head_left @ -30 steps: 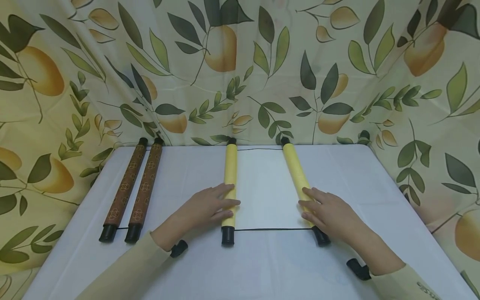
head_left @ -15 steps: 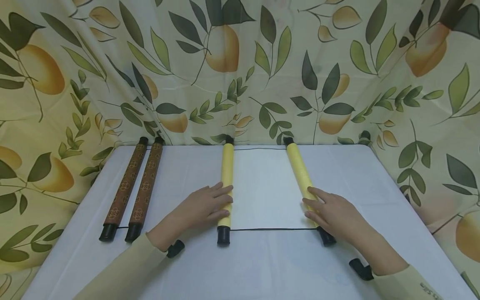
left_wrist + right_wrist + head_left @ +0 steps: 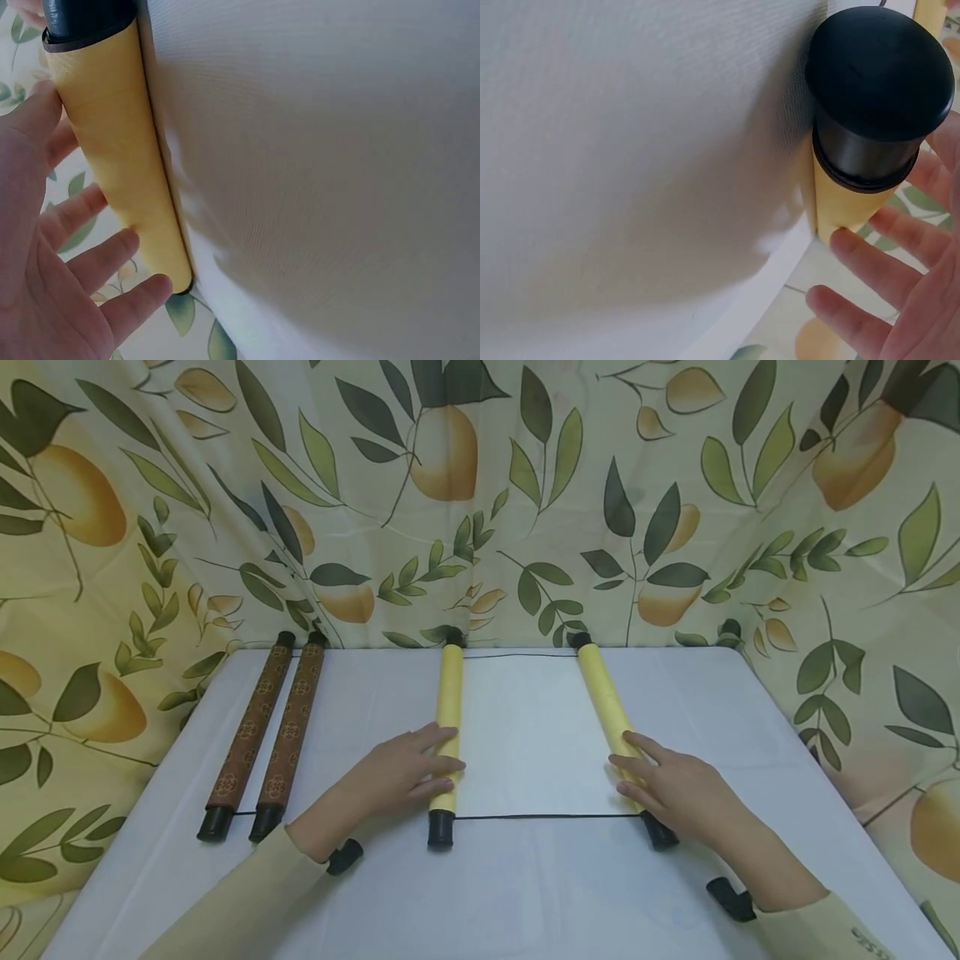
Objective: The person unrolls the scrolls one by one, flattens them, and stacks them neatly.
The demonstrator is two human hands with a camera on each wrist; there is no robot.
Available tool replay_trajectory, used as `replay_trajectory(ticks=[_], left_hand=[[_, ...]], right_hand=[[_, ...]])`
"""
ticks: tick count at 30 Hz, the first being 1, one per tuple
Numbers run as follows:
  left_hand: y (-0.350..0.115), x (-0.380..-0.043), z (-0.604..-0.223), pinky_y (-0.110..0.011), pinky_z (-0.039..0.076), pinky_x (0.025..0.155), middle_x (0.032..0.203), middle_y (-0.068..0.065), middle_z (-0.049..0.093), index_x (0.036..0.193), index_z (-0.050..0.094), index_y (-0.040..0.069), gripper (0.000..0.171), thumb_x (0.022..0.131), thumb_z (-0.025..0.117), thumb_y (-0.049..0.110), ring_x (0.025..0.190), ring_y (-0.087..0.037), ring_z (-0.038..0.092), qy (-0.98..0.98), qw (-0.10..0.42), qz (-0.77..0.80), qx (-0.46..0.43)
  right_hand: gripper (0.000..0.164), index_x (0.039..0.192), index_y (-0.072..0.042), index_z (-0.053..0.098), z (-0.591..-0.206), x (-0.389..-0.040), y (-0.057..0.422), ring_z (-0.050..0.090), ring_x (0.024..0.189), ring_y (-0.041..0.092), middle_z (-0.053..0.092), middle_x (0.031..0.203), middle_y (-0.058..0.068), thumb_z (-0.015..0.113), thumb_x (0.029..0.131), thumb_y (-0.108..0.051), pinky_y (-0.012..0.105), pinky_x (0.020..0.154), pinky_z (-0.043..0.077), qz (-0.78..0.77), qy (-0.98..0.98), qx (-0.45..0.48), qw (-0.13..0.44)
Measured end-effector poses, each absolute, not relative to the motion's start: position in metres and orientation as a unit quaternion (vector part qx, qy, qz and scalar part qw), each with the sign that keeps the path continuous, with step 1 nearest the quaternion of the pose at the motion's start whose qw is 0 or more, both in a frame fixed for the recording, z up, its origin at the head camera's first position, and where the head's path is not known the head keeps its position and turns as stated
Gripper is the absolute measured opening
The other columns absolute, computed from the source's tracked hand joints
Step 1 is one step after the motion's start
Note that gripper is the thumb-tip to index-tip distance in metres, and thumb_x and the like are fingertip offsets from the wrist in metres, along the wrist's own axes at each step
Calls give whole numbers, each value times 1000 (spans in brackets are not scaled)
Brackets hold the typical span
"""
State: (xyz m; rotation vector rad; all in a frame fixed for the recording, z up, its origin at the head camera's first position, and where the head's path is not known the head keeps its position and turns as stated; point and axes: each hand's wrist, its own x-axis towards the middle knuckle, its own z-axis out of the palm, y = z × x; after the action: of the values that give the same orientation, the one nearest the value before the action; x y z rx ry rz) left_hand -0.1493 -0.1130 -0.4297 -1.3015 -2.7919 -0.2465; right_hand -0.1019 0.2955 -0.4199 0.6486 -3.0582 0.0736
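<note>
A scroll lies partly unrolled on the table, its blank white sheet (image 3: 528, 735) showing between two yellow rolls with black end knobs. Across the left yellow roll (image 3: 450, 693) rests my left hand (image 3: 393, 772), fingers spread and fairly straight. My right hand (image 3: 678, 789) lies the same way over the right yellow roll (image 3: 603, 693), which slants outward toward me. In the left wrist view the fingertips touch the side of the yellow roll (image 3: 120, 142). The right wrist view has the black end knob (image 3: 877, 82) in front, with the fingers (image 3: 877, 266) extended beside the roll.
To the left lies another scroll with two brown patterned rolls (image 3: 292, 735), close together and black-tipped. A white cloth covers the table (image 3: 525, 893). Behind its far edge hangs a curtain (image 3: 525, 502) printed with leaves and fruit. A black wrist camera (image 3: 731, 900) sits under the right wrist.
My hands have moved apart, the left one leftward and the right one rightward, each with its yellow roll. More of the white sheet shows between them. The brown scroll stays put.
</note>
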Motion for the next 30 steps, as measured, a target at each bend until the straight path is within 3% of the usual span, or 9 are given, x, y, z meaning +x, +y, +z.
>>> replay_trajectory(ticks=[7, 17, 23, 30], left_hand=[[-116, -150, -429, -43, 32, 102, 145, -4, 35, 116, 61, 26, 39, 93, 40, 51, 134, -30, 26, -905, 7, -90, -417], [-120, -149, -430, -41, 35, 99, 142, -6, 38, 123, 57, 31, 39, 92, 44, 50, 131, -27, 33, -907, 24, -85, -412], [-123, -149, -431, -38, 33, 101, 142, -6, 38, 121, 60, 31, 40, 91, 43, 52, 131, -23, 33, -908, 28, -79, -410], [-128, -149, -434, -46, 32, 101, 147, -1, 32, 120, 59, 30, 41, 92, 39, 53, 135, -32, 23, -910, 23, -89, -403]], right_hand=[[45, 126, -25, 57, -419, -102, 299, 55, 107, 33, 39, 141, 10, 52, 88, -49, 51, 82, 45, 19, -980, 198, -3], [50, 133, -27, 50, -415, -103, 301, 56, 104, 35, 43, 136, 15, 53, 88, -48, 53, 80, 46, 12, -982, 187, -7], [49, 130, -23, 53, -415, -100, 304, 53, 109, 36, 42, 138, 14, 54, 88, -47, 53, 83, 44, 9, -981, 194, 0], [48, 130, -24, 54, -418, -102, 306, 53, 110, 35, 42, 137, 13, 52, 88, -49, 53, 82, 44, 13, -980, 199, 7]])
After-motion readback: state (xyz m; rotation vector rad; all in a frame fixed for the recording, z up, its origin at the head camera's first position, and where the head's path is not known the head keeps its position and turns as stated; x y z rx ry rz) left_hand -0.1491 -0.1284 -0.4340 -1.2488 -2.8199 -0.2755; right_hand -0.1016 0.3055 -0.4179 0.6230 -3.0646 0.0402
